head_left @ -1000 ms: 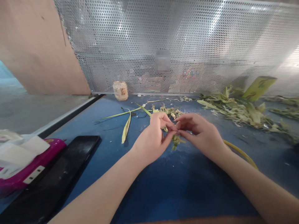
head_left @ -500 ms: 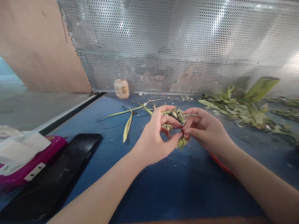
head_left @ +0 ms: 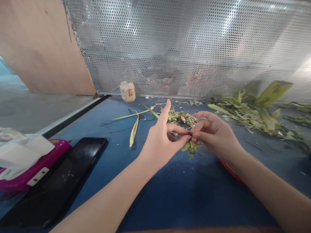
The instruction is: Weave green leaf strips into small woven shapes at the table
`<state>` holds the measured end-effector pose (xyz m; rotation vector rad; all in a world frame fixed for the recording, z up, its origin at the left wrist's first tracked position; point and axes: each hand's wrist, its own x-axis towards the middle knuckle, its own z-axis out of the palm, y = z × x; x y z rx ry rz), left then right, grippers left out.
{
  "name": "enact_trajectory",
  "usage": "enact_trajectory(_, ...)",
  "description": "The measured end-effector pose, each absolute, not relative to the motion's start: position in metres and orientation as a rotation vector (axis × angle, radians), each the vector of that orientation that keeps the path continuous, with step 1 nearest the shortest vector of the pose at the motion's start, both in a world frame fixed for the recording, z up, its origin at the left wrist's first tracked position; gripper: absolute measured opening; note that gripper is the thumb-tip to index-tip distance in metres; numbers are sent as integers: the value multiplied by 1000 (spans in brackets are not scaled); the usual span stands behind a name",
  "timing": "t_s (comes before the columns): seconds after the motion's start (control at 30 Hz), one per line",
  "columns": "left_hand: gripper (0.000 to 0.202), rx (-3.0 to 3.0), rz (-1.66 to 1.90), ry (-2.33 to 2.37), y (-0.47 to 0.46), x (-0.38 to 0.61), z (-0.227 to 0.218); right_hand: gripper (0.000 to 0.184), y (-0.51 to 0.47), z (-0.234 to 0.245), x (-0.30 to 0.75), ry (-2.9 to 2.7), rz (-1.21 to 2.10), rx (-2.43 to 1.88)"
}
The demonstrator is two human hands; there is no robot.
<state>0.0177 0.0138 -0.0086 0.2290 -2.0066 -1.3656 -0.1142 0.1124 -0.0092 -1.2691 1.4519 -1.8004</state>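
Between my two hands hangs a small bunch of green leaf strips [head_left: 191, 148], its upper end hidden in the pinched fingertips. My left hand [head_left: 165, 136] pinches there with thumb and a finger, while its index finger points upward. From the other side, my right hand [head_left: 212, 131] grips the same spot with thumb and fingers closed. Just behind the fingertips lies a pile of small dried greenish pieces [head_left: 182, 118] on the blue table [head_left: 184, 200]. A long pale leaf strip [head_left: 134, 131] rests to the left of my left hand.
At the left are a black phone [head_left: 60, 181] and a magenta box [head_left: 62, 149] with white tissue. A wrapped jar-like object [head_left: 127, 91] stands by the perforated metal screen [head_left: 145, 38]. Leaf strips [head_left: 257, 118] are heaped at right, beside a yellow-green block [head_left: 273, 94]. Something red [head_left: 232, 171] lies under my right forearm.
The index finger of my left hand has straightened upward from a curled position. More of the leaf bunch shows below the fingertips. Both hands stay together in nearly the same place.
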Motion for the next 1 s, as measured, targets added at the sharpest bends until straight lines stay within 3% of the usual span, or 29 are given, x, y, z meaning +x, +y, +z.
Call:
enact_trajectory(0.27, 100, 316, -1354, -1996, 11, 17, -11, 44, 112, -12, -113, 1531, -1779, -1282)
enact_trajectory(1.0, 102, 311, -1262, -2064, 10, 13, -11, 47, 111, -5, -112, 1607, -1795, -1267)
